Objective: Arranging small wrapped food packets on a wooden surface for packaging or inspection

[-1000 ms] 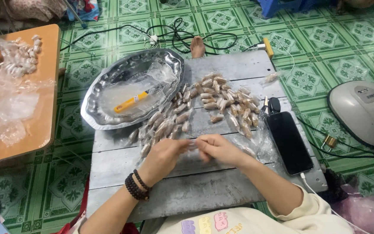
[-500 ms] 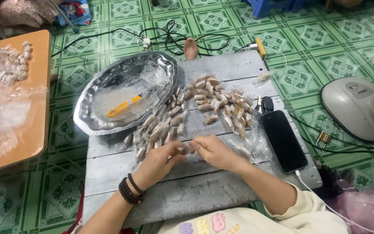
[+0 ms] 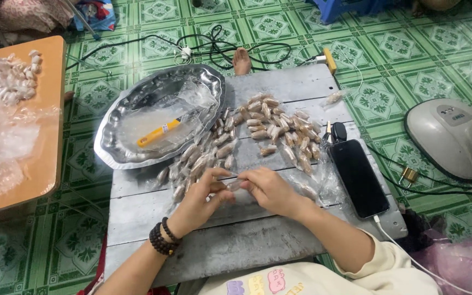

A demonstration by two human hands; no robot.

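The wrapped piece (image 3: pixel 235 184) lies with its long axis left to right, between both hands, over the middle of the grey table (image 3: pixel 247 246). Behind it are two heaps of wrapped pieces (image 3: pixel 279 125), and a metal tray (image 3: pixel 121 147) with a yellow knife (image 3: pixel 159 133) at the far left corner. A phone (image 3: pixel 359 177) lies at the right edge. The left hand (image 3: pixel 200 199) and right hand (image 3: pixel 269 188) are nearly closed, and their fingertips pinch the ends of the piece.

The person is wearing a cream top with pastel shapes printed across the chest and its sleeves sitting pushed up above the elbows, while the left hand (image 3: pixel 200 199) is carrying two dark beaded bracelets (image 3: pixel 162 240) at its wrist and the right hand (image 3: pixel 271 190) is going bare.
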